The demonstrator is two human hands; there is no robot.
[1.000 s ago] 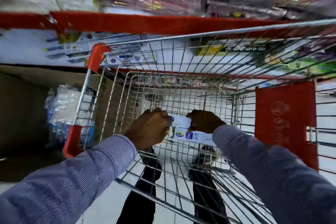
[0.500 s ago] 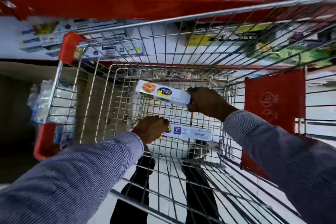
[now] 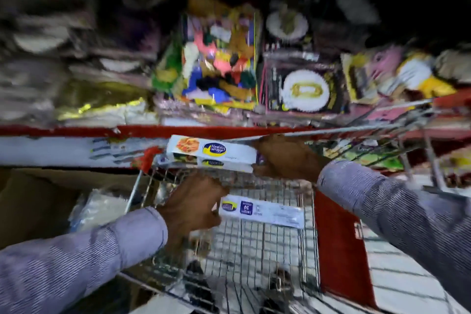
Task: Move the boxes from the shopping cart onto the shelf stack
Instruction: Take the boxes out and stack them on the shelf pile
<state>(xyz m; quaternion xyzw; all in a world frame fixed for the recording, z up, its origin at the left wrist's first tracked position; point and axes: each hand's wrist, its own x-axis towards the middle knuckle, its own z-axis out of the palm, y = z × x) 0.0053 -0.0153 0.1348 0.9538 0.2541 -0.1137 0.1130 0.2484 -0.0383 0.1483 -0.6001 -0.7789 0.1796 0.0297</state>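
My right hand (image 3: 288, 158) grips the right end of a long white box (image 3: 211, 151) with a food picture and a blue-yellow logo, held level above the far rim of the wire shopping cart (image 3: 254, 250), near the red shelf edge (image 3: 158, 131). A second box seems to sit right under it in the same grip. My left hand (image 3: 191, 209) is lower, inside the cart, closed on the left end of another long white box (image 3: 265, 211) with blue labels. The frame is blurred by motion.
The shelf (image 3: 76, 153) behind the cart carries colourful packets (image 3: 219, 64) and plate packs (image 3: 303, 89). A red panel (image 3: 341, 245) hangs on the cart's right side. A brown carton (image 3: 38, 199) and plastic-wrapped goods (image 3: 102, 209) sit low at the left.
My right hand has lifted its box from inside the cart up to the cart's far rim, close to the shelf. My left hand still holds the lower box. The view has tilted upward.
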